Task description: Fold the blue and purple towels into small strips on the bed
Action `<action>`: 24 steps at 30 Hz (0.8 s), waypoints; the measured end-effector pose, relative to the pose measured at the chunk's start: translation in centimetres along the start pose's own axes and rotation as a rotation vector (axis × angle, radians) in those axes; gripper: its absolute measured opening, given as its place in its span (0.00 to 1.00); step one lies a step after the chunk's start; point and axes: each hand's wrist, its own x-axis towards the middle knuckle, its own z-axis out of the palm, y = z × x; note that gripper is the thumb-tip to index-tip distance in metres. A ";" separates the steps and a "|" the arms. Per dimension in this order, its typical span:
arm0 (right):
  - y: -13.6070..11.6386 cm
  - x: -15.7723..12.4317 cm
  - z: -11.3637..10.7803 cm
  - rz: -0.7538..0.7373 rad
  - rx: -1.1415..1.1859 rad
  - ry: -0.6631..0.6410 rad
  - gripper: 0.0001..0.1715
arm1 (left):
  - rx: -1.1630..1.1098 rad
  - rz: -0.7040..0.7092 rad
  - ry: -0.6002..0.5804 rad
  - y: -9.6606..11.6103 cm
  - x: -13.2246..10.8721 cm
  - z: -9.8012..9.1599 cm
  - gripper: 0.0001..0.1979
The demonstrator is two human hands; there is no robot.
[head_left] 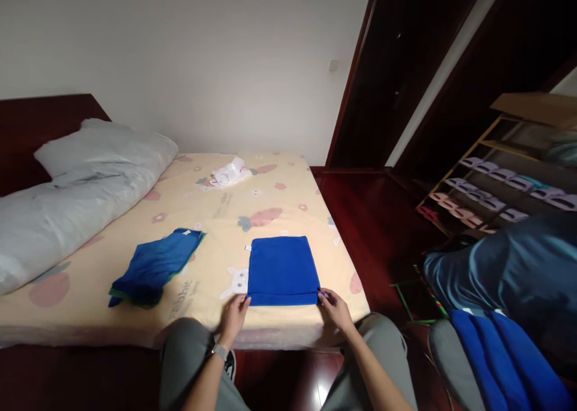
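Observation:
A square blue cloth (pixel 283 267) lies flat on the bed, with a narrow strip folded over along its near edge. My left hand (pixel 235 316) pinches the near left corner of this cloth. At the near right corner, my right hand (pixel 336 309) pinches the fold between thumb and fingers. A small white tag sticks out at the cloth's left side. Further left on the bed lies a loose, crumpled pile of blue cloth (pixel 155 267) with green edges.
The bed (pixel 216 219) has a patterned yellow sheet. A grey-white quilt (pixel 90 182) lies at the left, a white plastic bag (pixel 231 172) at the back. Right of the bed are folded blue cloths (pixel 509 357), a dark blue draped fabric (pixel 505 267) and a shoe rack (pixel 489 139).

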 end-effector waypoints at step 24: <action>-0.1 0.7 0.0 0.000 -0.162 -0.004 0.30 | 0.151 0.092 0.104 0.7 0.5 0.8 0.20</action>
